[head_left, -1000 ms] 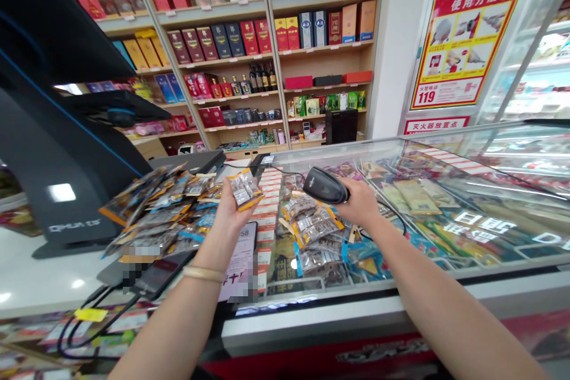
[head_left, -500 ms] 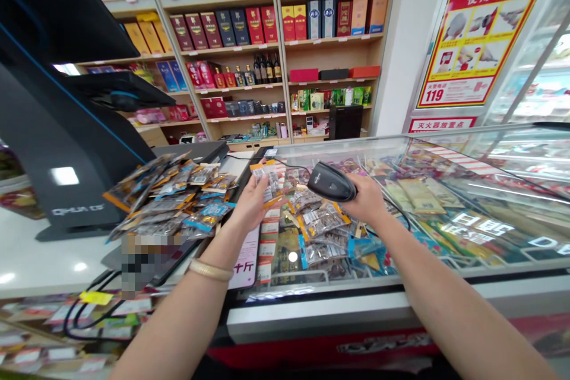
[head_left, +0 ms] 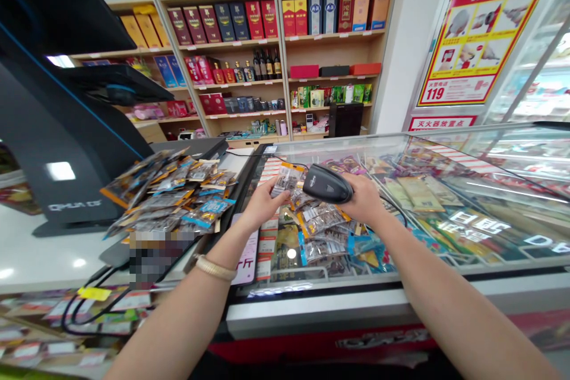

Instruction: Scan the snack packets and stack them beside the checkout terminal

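My left hand [head_left: 260, 208] pinches a small orange-edged snack packet [head_left: 287, 179] and holds it up just left of the scanner's head. My right hand [head_left: 366, 199] is wrapped round a black handheld barcode scanner [head_left: 327, 184], its cable trailing over the glass counter top [head_left: 445, 214]. Below both hands lie several more small packets [head_left: 320, 228] on the glass. A larger heap of the same kind of packets [head_left: 169, 199] sits to the left, beside my left forearm.
A black register terminal [head_left: 62, 148] stands at the left on a white counter [head_left: 40, 258], with black cables [head_left: 89, 312] hanging off the edge. Shelves of boxed bottles [head_left: 249, 24] fill the back wall. A red safety poster [head_left: 481, 24] hangs at the right.
My left hand moved right with the packet, from near the left heap to just beside the scanner. The right hand with the scanner stayed about where it was.
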Demonstrator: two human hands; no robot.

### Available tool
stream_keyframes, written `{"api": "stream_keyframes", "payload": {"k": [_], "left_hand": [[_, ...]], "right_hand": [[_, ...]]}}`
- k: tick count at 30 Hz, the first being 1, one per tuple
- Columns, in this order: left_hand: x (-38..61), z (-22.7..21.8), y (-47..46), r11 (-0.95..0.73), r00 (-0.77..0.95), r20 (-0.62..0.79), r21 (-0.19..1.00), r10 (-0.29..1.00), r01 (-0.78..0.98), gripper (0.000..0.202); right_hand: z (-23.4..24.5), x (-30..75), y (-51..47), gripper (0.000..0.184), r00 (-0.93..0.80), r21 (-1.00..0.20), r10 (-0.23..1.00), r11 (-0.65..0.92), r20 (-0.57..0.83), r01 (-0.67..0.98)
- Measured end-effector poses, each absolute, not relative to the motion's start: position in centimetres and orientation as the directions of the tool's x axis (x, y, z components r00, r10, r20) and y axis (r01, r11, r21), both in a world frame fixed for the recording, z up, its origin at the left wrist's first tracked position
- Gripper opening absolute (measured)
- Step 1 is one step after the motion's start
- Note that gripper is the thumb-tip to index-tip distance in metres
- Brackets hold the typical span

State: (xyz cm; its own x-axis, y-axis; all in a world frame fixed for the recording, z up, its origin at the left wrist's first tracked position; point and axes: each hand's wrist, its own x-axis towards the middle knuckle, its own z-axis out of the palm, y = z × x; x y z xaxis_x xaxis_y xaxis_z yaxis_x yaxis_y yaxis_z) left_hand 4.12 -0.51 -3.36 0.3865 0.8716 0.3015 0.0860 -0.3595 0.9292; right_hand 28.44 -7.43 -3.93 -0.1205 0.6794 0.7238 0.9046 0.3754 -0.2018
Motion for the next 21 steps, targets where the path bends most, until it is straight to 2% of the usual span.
{"api": "stream_keyframes", "payload": {"k": [10, 17, 21], "left_hand": [[3.9, -4.0, 0.3, -0.497, 0.395, 0.405, 0.852, 0.825, 0.166, 0.044], [4.1, -4.0, -0.6, -0.716, 0.66, 0.478, 0.685, 0.58, 0.134, 0.05], [4.0, -3.3, -0.9, -0.798, 0.667, 0.519, 0.57, 0.535, 0.197, 0.045]], "right_hand": [[-4.3, 29.0, -7.2, 0.024, -0.11, -0.203, 0.6, 0.429, 0.792, 0.88], [-4.3, 29.3, -7.3, 0.025, -0.052, -0.198, 0.496, 0.438, 0.866, 0.877], [-4.4, 29.8, -7.2, 0.024, 0.01, -0.2, 0.426, 0.406, 0.905, 0.892]]}}
